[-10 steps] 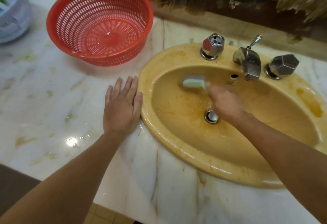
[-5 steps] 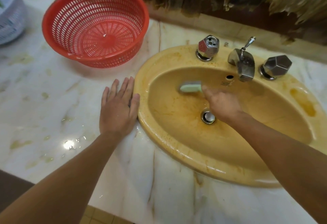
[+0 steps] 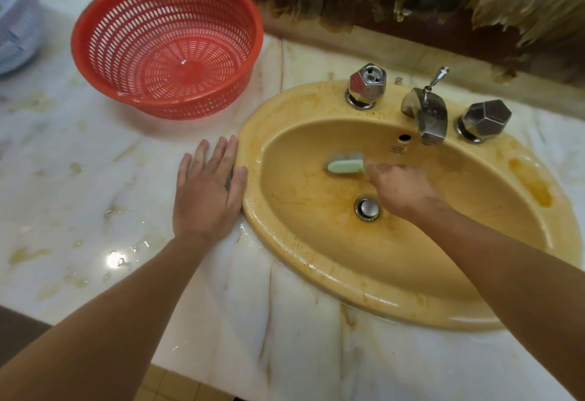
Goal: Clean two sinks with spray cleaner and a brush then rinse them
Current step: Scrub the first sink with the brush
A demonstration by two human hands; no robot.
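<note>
Currently: right hand (image 3: pixel 402 191), fingers clamped on green brush (image 3: pixel 345 166), its head just past my fingertips against sink (image 3: pixel 300 198) wall, for scrubbing; left hand (image 3: pixel 205 191), fingers straight and apart, flat on counter (image 3: pixel 95 179), likely bracing me.

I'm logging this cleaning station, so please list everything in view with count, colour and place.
countertop: 1, white marble, stained, around the sink
sink: 1, yellow, stained, set in countertop
brush: 1, pale green, in the basin
drain plug: 1, metal, basin bottom
spout: 1, metal, sink's back rim
tap handles: 2, metal, either side of spout
red basket: 1, red, countertop, left of sink
pale basket: 1, bluish white, far left edge, cropped
left hand: 1, flat on countertop beside sink
right hand: 1, in basin, gripping brush
</note>
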